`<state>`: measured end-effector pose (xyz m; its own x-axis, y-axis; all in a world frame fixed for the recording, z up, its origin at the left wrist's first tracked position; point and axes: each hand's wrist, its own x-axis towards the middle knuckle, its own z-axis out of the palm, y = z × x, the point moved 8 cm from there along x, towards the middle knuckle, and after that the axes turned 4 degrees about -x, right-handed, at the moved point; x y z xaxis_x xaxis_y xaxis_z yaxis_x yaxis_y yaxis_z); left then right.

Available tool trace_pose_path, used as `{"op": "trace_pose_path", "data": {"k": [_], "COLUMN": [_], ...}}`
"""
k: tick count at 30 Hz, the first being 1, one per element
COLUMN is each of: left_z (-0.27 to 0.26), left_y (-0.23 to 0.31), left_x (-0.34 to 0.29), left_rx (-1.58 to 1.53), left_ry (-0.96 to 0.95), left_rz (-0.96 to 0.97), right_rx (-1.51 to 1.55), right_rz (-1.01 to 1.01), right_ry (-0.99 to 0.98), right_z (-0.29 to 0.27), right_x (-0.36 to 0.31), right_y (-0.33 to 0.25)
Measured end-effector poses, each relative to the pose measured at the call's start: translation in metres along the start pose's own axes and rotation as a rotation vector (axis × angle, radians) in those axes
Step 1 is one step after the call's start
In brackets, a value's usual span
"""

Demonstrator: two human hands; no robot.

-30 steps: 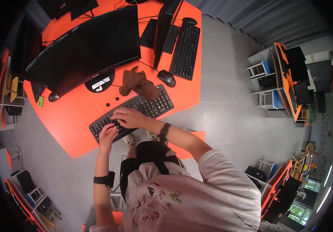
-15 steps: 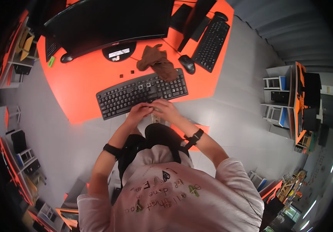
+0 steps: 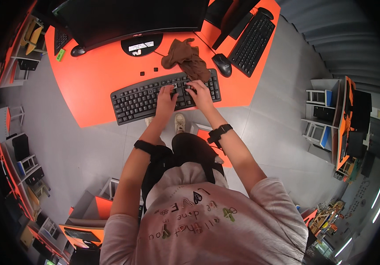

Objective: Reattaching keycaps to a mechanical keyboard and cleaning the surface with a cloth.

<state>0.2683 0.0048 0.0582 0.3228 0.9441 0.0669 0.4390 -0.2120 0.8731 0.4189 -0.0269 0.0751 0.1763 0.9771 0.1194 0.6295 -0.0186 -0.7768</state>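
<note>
Both hands rest on a long black plastic keyboard [image 3: 165, 93] that lies slightly tilted near the front edge of a bright orange desk [image 3: 93, 84]. The left hand [image 3: 166, 98] lies palm down over the middle keys, its fingers loosely spread and flat on the keycaps, gripping nothing. The right hand [image 3: 200, 92] sits just beside it toward the keyboard's right end, fingers likewise slightly apart and curled onto the keys; whether a small object sits under the fingertips cannot be told. Each wrist carries a black band. A crumpled brown cloth [image 3: 187, 58] lies behind the keyboard, touching its far right corner, and a black computer mouse [image 3: 222, 64] sits just to the cloth's right. A second black keyboard [image 3: 252, 43] lies further right, angled. A wide dark monitor [image 3: 132, 17] stands on a round base at the back of the desk.
</note>
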Motion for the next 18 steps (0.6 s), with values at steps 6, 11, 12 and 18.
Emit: {"op": "trace_pose_path", "data": {"k": [6,11,12,18], "left_z": [0.027,0.033,0.031,0.027], "left_y": [-0.008,0.011,0.011,0.014], "left_x": [0.017,0.031,0.032,0.033], "left_rx": [0.137,0.336,0.349,0.302], "left_ry": [-0.007,-0.001,-0.006,0.080], "left_rz": [-0.197,-0.307,-0.343,-0.360], "right_rx": [0.080,0.133,0.133,0.182], "right_rz": [-0.024,0.032,0.041,0.001], "right_ry": [0.055,0.023,-0.003,0.046], "right_z": [0.005,0.003,0.005,0.004], "right_x": [0.000,0.002,0.001,0.002], "right_y": [0.012,0.020,0.021,0.021]}}
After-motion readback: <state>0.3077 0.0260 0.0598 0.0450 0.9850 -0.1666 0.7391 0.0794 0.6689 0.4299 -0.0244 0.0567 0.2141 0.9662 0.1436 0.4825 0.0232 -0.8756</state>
